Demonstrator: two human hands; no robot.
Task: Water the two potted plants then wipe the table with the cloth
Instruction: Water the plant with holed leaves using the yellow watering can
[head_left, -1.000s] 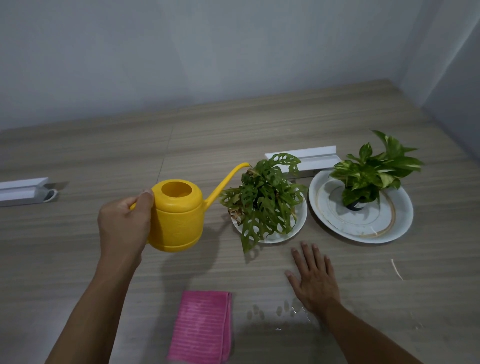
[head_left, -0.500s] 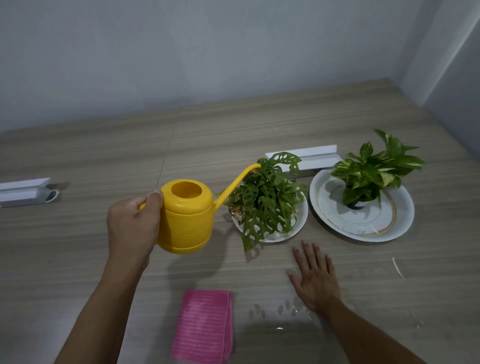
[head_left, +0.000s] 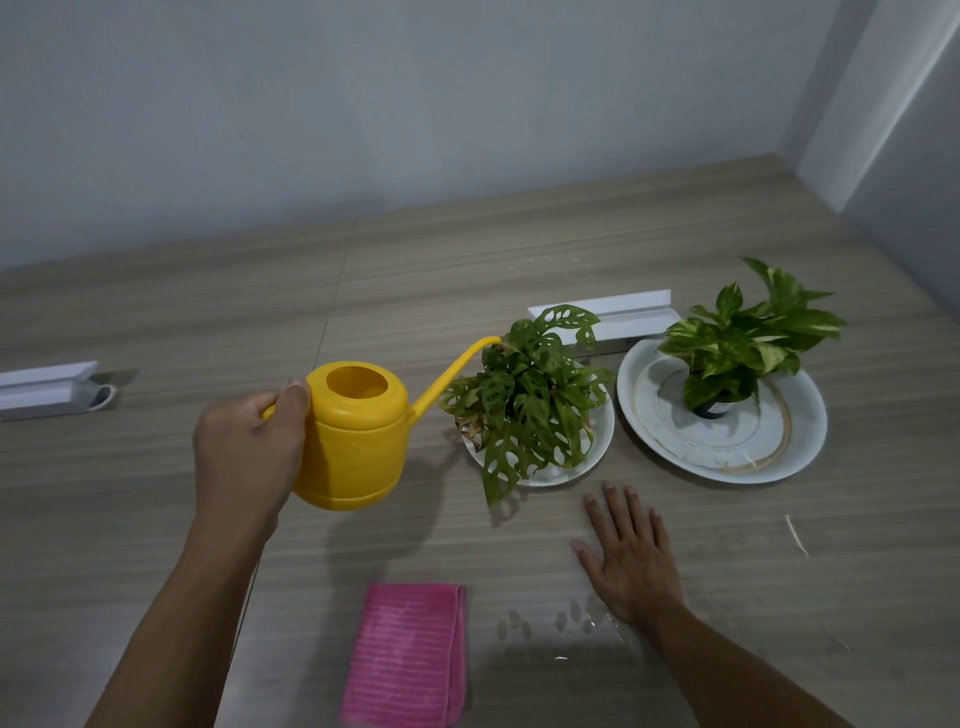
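In the head view, a yellow watering can (head_left: 358, 436) is gripped by its handle in the left hand (head_left: 247, 457), its spout tip among the leaves of the left plant (head_left: 527, 397). The right hand (head_left: 631, 558) lies flat, fingers spread, on the table (head_left: 156, 322). The right plant (head_left: 748, 338) stands on a plate (head_left: 800, 457); its pot label cannot be read. A folded pink cloth (head_left: 408, 654) lies at the near edge.

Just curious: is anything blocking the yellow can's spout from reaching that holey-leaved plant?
Nothing visible does. The watering can's spout tip already sits at the plant's upper leaves, held in the left hand.
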